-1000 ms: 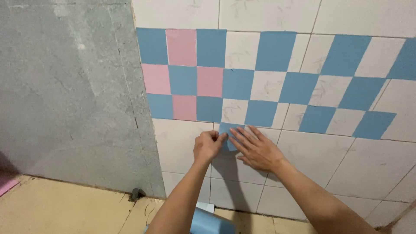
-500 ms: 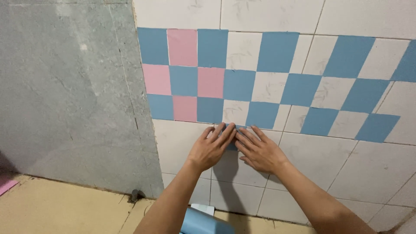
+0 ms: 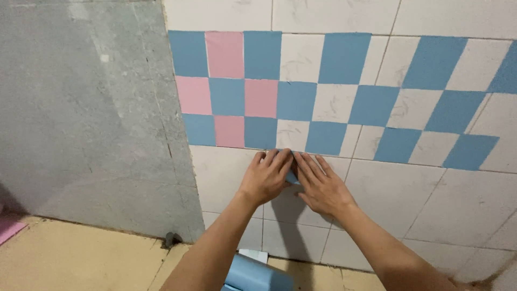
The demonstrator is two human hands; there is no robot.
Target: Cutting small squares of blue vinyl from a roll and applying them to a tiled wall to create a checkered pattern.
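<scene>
Glossy tiled wall | both hands flat | blue square sticker

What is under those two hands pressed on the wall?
A sliver of blue sheet peeks out between the left hand and right hand. The hands cover the rest, against the white tiled wall.

Left hand and right hand lie side by side, apparently covering a sticker on the wall.

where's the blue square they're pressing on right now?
Head view, centre: the blue square sits on the white tiled wall, mostly covered between the left hand and right hand, just below the checkered rows.
</scene>
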